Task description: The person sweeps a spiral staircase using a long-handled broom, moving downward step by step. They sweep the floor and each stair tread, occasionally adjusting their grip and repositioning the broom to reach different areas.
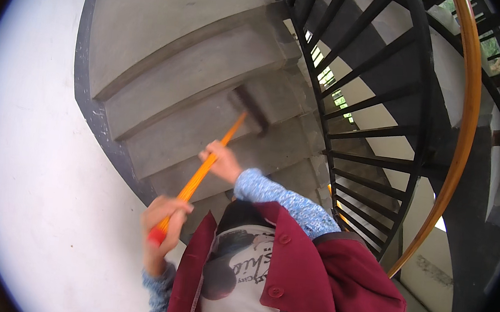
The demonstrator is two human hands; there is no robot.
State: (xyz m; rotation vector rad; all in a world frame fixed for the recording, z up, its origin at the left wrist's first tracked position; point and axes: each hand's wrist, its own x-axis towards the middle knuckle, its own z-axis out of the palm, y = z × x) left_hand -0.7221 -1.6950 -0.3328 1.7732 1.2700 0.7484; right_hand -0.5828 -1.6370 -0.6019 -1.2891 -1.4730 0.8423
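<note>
My left hand (164,224) is wrapped around the upper end of an orange broom handle (194,181), just below its red end cap (156,236). Farther down the same handle, my right hand (222,160) grips it with the arm stretched forward. The dark broom head (251,110) is blurred and lies over a grey concrete stair tread (189,125), toward the railing side. The handle slants from lower left to upper right. Whether the bristles touch the tread cannot be made out.
Concrete steps (185,77) rise to a landing (178,5) at the top. A white wall (42,158) with a dark painted skirting band (95,118) bounds the left. Along the right runs a black metal railing (369,131) with a wooden handrail (466,109); gaps open between its bars.
</note>
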